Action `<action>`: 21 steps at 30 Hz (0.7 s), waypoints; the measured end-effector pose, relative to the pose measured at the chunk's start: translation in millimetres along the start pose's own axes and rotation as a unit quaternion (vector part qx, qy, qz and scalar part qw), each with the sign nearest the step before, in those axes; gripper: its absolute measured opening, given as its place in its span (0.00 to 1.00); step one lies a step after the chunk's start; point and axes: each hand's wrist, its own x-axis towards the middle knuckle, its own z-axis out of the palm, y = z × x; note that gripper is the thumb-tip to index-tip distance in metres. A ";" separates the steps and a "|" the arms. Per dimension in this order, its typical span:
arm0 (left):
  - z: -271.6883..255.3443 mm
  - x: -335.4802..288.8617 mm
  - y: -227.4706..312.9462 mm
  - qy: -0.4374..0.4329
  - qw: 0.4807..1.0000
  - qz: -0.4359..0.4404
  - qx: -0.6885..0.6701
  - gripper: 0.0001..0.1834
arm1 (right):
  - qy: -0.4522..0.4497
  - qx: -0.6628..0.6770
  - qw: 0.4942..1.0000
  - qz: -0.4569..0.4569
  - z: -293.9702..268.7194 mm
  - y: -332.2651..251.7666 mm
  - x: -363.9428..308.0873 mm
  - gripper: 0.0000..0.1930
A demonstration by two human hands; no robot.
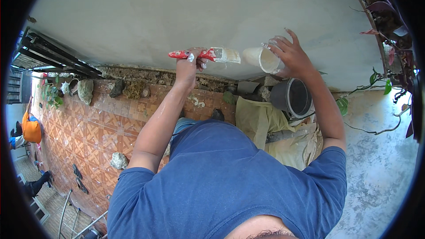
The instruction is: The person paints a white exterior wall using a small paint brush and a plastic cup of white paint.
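Observation:
My left hand (191, 64) is closed round a paintbrush (226, 55) with a red handle. Its bristles are thick with whitish paint and point right, toward a white plastic cup (256, 56). That cup is tilted in front of the wall, its round mouth facing right and toward me. At its rim is my right hand (290, 57), fingers curved along the upper edge and one finger raised away; the exact grip is partly hidden. White smears mark the fingers of both hands. Behind both hands stands the pale grey wall (146, 22).
A dark bucket (297, 96) stands below my right forearm, beside a yellowish cloth (256, 117). Stones and potted plants (85, 90) line the wall's foot. A black metal rack (57, 53) is at left, leafy vines (392, 53) at right. Another person in orange (32, 128) is far left.

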 end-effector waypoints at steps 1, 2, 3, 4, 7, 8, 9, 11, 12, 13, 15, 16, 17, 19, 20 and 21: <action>1.0 -0.9 -1.8 -0.004 1.000 0.005 0.007 0.10 | -0.001 0.002 1.000 -0.001 0.6 0.4 1.6 0.44; 2.0 -1.7 -3.6 -0.008 1.000 0.009 0.014 0.10 | 0.004 0.012 1.000 0.007 1.3 0.5 3.2 0.44; 3.6 -2.0 -5.0 -0.006 1.000 0.008 0.014 0.10 | 0.009 0.022 1.000 0.014 1.8 0.8 4.8 0.43; 5.5 -1.8 -5.9 -0.009 1.000 0.009 0.005 0.11 | 0.008 0.024 1.000 0.013 2.4 0.8 6.8 0.43; 10.4 -2.6 -3.8 -0.024 1.000 0.009 0.000 0.12 | 0.007 0.030 1.000 0.004 3.4 -1.5 13.5 0.43; 12.0 -3.3 -2.4 -0.037 0.999 0.010 0.003 0.13 | -0.001 0.036 0.999 0.003 2.9 -3.3 15.9 0.43; 13.4 -3.3 -0.9 -0.036 0.999 0.009 0.003 0.13 | -0.009 0.040 0.999 0.002 2.6 -3.8 17.9 0.42; 15.8 -3.7 1.1 -0.049 0.999 0.022 -0.009 0.13 | -0.003 0.037 0.999 0.001 7.2 -1.6 19.0 0.43; 16.4 -4.2 2.0 -0.048 0.999 0.022 -0.009 0.13 | 0.003 0.034 0.999 0.001 8.7 -0.9 19.2 0.43; 16.9 -4.8 2.7 -0.055 0.998 0.026 -0.017 0.13 | 0.003 0.034 0.999 0.000 8.3 -1.2 19.7 0.43; 18.6 -6.2 4.9 -0.062 0.997 0.032 -0.025 0.13 | 0.001 0.058 0.998 0.006 6.7 -1.9 21.3 0.44; 19.8 -7.3 6.2 -0.063 0.997 0.033 -0.029 0.13 | 0.001 0.058 0.998 0.006 7.6 -1.7 21.0 0.44; 20.6 -8.3 7.1 -0.064 0.997 0.034 -0.033 0.13 | -0.002 0.059 0.998 0.007 9.7 -1.6 20.1 0.44; 21.4 -9.5 9.2 -0.056 0.997 0.026 -0.046 0.13 | -0.003 0.061 0.998 0.007 11.4 -2.0 20.3 0.45; 21.0 -10.2 9.1 -0.049 0.997 0.017 -0.059 0.13 | -0.003 0.068 0.998 0.011 12.2 -3.1 19.9 0.45; 20.8 -9.9 9.2 -0.048 0.997 0.018 -0.059 0.13 | -0.003 0.074 0.997 0.016 12.1 -3.2 19.9 0.44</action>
